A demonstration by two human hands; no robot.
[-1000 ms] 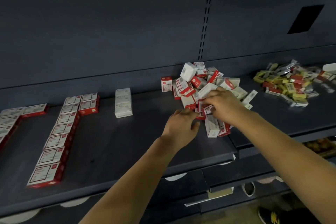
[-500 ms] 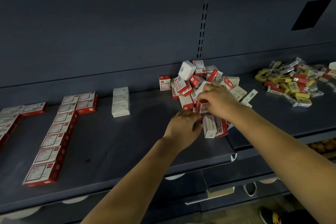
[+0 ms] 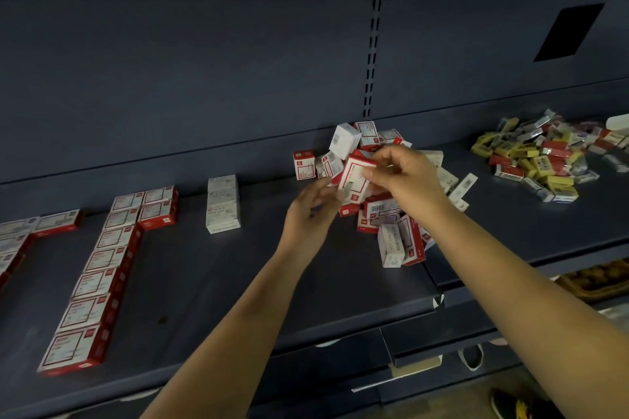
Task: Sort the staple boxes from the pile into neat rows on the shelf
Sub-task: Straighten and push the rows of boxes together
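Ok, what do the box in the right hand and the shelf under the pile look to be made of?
The box pinched by the right hand looks like thin printed cardboard: sharp folded edges, matte white face with red border. The shelf looks like painted sheet metal, dark blue and matte, going by its thin folded front lip and the slotted upright behind, though the dim light leaves that open.

Single view only, head-worn, wide-angle. Looks forward and down from standing height onto dark shelf point(image 3: 177, 275), slightly tilted. Close range: both forearms enter from bottom edge, hands meet near frame centre. Shelf back panel fills upper half. Lower shelf edges and floor strip visible at bottom right. No second view to share scene.
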